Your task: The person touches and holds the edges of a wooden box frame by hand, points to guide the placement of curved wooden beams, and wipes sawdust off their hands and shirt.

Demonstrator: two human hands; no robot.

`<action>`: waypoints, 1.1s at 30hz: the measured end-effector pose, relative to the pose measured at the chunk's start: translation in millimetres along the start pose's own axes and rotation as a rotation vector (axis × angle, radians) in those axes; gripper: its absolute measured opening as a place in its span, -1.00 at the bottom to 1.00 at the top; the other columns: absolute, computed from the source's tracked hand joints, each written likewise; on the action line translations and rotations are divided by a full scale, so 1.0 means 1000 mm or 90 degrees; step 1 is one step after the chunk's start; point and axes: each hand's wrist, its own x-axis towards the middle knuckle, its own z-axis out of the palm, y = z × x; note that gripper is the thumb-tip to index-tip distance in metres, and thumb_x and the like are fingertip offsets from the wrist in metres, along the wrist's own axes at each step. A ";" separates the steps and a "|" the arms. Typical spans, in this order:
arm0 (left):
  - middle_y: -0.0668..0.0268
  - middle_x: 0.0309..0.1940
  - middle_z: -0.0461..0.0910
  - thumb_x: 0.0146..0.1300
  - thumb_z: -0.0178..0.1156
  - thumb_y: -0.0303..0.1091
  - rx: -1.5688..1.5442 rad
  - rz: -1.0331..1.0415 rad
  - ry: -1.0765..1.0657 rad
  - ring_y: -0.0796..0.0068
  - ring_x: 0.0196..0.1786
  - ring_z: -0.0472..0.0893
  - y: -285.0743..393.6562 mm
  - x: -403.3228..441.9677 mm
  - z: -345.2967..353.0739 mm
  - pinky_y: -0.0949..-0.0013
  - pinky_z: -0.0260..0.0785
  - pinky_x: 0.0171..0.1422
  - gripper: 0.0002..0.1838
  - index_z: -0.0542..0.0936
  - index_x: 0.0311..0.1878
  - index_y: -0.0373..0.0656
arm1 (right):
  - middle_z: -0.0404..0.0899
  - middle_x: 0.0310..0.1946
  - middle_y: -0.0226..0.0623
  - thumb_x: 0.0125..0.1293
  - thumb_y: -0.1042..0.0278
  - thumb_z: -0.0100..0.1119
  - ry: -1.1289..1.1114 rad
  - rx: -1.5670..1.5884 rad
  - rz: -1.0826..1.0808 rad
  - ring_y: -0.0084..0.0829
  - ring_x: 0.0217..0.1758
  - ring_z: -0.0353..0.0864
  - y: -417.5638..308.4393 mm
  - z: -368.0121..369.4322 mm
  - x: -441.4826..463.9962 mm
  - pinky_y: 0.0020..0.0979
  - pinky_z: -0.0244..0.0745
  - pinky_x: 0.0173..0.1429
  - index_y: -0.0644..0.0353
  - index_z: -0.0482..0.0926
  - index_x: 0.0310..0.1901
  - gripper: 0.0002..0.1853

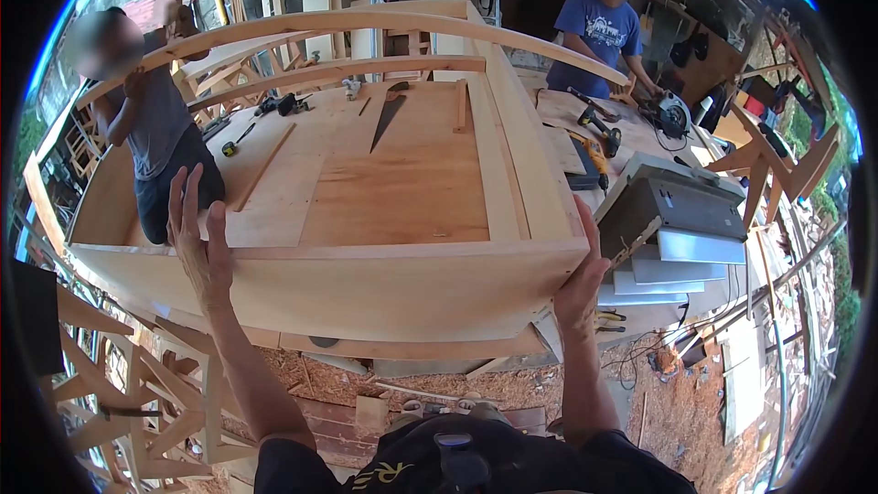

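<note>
A large shallow wooden box frame [393, 285] lies before me, its pale front board facing my body. My left hand [203, 252] is raised at the left part of this board, fingers stretched up and spread above the top edge. I cannot tell whether its palm touches the wood. Against the right front corner rests my right hand [579, 291], its fingers straight and pointing up along the outer side. Inside the frame, on the plywood panel [402, 192], lie a handsaw [388, 121], a loose wood strip [265, 167] and a screwdriver [240, 139].
At the left, a person [169, 128] holds a long curved wooden strip [366, 20]. Another person [599, 37] stands back right by a circular saw [672, 116] and drills [599, 133]. A grey metal case [677, 206] stands right. Wooden pieces [174, 393] crowd the lower left.
</note>
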 end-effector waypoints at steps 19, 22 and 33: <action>0.18 0.40 0.47 0.52 -0.56 0.29 0.087 0.029 0.145 0.16 0.49 0.35 -0.030 -0.059 0.026 -0.05 -0.17 0.63 -0.11 0.43 0.43 -0.26 | 0.09 0.57 0.17 0.28 -0.36 0.29 0.017 -0.184 -0.076 0.01 0.68 -0.04 0.015 0.003 -0.006 0.02 -0.11 0.67 0.32 0.14 0.53 0.06; 0.19 0.38 0.49 0.52 -0.56 0.30 0.087 0.023 0.138 0.16 0.46 0.36 -0.027 -0.057 0.024 -0.06 -0.17 0.62 -0.10 0.44 0.43 -0.25 | 0.09 0.57 0.17 0.28 -0.32 0.31 0.020 -0.149 -0.077 0.00 0.69 -0.06 0.019 0.004 -0.006 0.01 -0.13 0.67 0.32 0.14 0.53 0.05; 0.22 0.36 0.51 0.51 -0.58 0.31 0.079 0.024 0.140 0.16 0.45 0.37 -0.024 -0.055 0.024 -0.05 -0.20 0.63 -0.10 0.43 0.44 -0.22 | 0.07 0.58 0.14 0.28 -0.27 0.35 -0.009 -0.157 -0.102 0.01 0.70 -0.08 0.023 -0.001 -0.007 0.04 -0.17 0.67 0.28 0.15 0.54 0.03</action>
